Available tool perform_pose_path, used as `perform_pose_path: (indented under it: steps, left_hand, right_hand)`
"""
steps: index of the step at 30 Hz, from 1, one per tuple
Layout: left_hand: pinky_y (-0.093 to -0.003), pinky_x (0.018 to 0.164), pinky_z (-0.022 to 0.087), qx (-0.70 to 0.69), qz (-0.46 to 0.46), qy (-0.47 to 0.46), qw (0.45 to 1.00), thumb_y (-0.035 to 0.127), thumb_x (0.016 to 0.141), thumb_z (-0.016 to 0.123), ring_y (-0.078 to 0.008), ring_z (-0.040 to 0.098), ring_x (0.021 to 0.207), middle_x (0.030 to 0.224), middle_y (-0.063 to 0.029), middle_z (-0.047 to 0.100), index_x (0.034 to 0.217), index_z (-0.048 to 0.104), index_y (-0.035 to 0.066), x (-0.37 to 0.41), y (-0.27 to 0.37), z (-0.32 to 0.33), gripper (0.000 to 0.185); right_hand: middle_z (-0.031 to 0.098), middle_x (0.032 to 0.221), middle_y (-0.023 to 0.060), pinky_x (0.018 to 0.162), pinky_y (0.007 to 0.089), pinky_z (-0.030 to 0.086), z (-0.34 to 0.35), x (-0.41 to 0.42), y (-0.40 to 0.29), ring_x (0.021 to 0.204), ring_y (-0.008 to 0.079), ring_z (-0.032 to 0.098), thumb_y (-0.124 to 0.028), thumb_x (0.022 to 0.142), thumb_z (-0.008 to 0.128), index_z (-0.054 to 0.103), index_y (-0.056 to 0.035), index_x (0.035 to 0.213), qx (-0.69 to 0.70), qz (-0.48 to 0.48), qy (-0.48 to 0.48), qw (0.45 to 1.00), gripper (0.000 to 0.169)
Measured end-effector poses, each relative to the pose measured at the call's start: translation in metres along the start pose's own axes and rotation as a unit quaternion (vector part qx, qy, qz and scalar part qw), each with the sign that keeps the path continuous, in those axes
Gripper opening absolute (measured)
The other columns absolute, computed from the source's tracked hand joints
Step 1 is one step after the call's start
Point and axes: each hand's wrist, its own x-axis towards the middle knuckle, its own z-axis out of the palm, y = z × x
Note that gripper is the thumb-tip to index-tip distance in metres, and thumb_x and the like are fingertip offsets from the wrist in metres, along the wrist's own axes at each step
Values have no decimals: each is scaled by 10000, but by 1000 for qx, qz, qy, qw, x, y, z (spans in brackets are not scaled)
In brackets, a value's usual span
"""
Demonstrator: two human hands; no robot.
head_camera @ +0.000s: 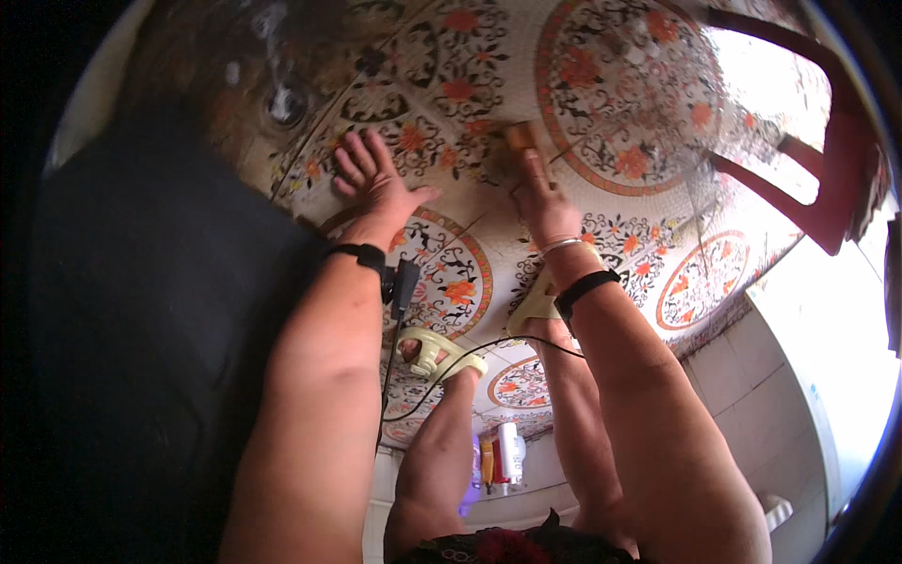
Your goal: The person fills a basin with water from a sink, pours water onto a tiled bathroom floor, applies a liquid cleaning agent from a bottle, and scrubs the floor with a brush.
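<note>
A wet floor of patterned tiles (493,233) with orange flowers and round borders lies before me. My left hand (373,175) has its fingers spread and rests palm down on or just over the tiles, holding nothing. Farther right, my right hand (546,204) grips a brush (520,137) with an orange-brown block, slightly blurred, against the floor; its bristles are hard to make out. Black straps circle both forearms, and a thin black cable hangs between them. A bracelet is on my right wrist.
My feet in pale yellow-green slippers (440,359) stand on the tiles. A dark red plastic stool (835,162) is at the right. Several bottles (509,451) stand by the tiled wall below. A large black shape (155,296) fills the left, and a round drain (285,106) lies at upper left.
</note>
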Motion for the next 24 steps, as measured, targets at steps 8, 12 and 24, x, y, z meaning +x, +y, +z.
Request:
perform_pose_path:
  steps: [8, 12, 24]
  left_hand:
    - [-624, 1150, 62, 47, -18, 23, 998, 621, 617, 842, -462, -103, 1484, 1619, -246, -116, 1553, -147, 98, 1, -11, 6, 1458]
    - [-638, 1146, 35, 42, -12, -26, 999, 550, 701, 833, -450, -154, 1478, 1616, -221, -173, 1553, -168, 111, 4, 12, 3, 1386]
    - [-617, 1152, 31, 28, -14, 8, 999, 575, 651, 849, -432, -143, 1488, 1618, -230, -158, 1556, -142, 91, 1, 4, 6, 1426]
  right_hand:
    - [492, 1442, 176, 987, 390, 437, -23, -8, 135, 1267, 335, 532, -45, 926, 424, 168, -166, 1569, 296, 195, 257, 899, 703]
    - [562, 1371, 143, 1048, 421, 381, -33, 7, 218, 1259, 284, 526, -217, 967, 498, 355, -104, 1495, 357, 308, 415, 778, 559]
    - [660, 1065, 245, 789, 471, 545, -72, 101, -29, 966, 413, 670, -135, 949, 482, 217, -294, 1513, 40, -18, 32, 999, 643]
